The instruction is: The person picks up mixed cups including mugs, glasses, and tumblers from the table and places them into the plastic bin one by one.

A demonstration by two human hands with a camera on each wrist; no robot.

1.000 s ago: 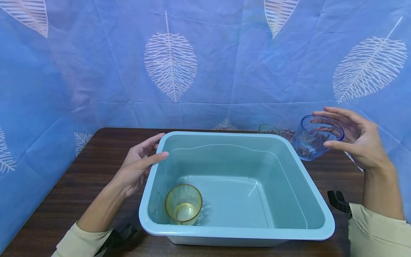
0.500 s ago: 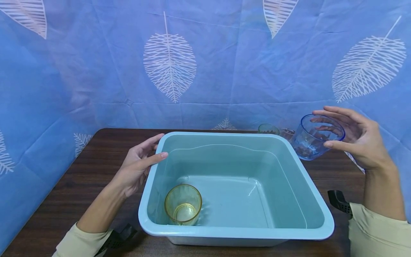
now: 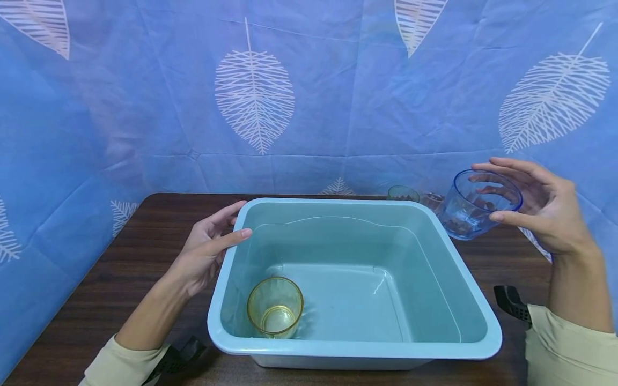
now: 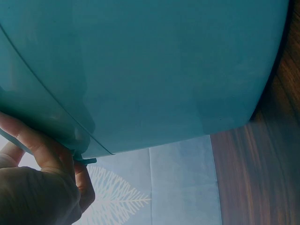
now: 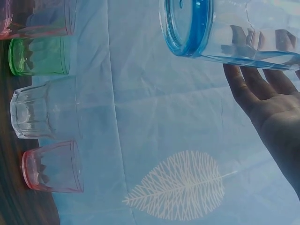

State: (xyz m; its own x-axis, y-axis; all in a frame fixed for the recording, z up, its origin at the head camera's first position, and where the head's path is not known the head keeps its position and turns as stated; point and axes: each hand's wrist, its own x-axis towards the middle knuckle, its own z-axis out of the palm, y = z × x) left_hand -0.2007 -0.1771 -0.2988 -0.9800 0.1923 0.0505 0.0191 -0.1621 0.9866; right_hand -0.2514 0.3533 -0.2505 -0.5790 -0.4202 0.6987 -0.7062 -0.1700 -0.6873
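A pale blue-green plastic basin (image 3: 357, 349) stands on the dark wood table. My left hand (image 3: 208, 251) grips its left rim, thumb on top and fingers below, as the left wrist view also shows against the outer wall. Inside the basin, at its near left corner, a yellow-tinted glass (image 3: 276, 316) stands upright. Past the basin's right rim, my right hand (image 3: 543, 206) holds a clear blue drinking glass (image 3: 464, 217) by its upper part, thumb on the near side and fingers behind. The blue glass is tilted, its mouth toward the palm, and raised off the table in the right wrist view.
Behind the basin's far right corner stand several more glasses: a green one (image 5: 42, 56), a clear one (image 5: 35, 112), a pink one (image 5: 54, 168) and another pinkish one (image 5: 40, 21). A blue cloth with white leaf prints (image 3: 256, 96) hangs behind the table (image 3: 120, 268).
My right hand has shifted slightly up and to the right with the blue glass. The left hand, basin and yellow glass stay put.
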